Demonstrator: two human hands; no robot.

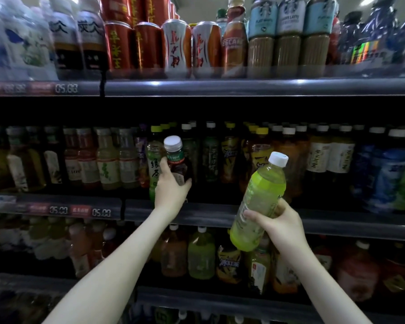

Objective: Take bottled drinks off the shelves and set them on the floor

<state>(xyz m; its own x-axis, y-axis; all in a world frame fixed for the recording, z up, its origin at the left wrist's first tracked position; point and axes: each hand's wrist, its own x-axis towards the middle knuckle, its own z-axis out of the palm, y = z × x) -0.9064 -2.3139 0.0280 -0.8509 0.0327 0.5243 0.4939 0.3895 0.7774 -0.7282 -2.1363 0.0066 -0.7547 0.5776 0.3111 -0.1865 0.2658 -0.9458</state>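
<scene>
Both of your hands are closed on bottles, one each, in front of the middle shelf. Your left hand wraps the lower body of a dark bottle with a white cap, tilted a little to the left, its base near the shelf's front lip; whether the base touches the shelf is hidden by your fingers. Your right hand grips a green bottle around its lower half, off the shelf, leaning with its white cap up and to the right. That bottle hangs in front of the shelf edge, and its bottom covers part of the row below.

The two bottles in your hands are well apart, the dark one up and to the left of the green one.

Above your hands, the top shelf carries red cans, two white-and-orange cans and three pale coffee bottles. Farther left and right of these, the bottles blur and cannot be counted. Behind your left hand stands a green tea bottle with a yellow-green cap. Below your wrists, the lower shelf's bottles are dim. Price tags left of your left arm read 05.00, twice. No floor appears.
</scene>
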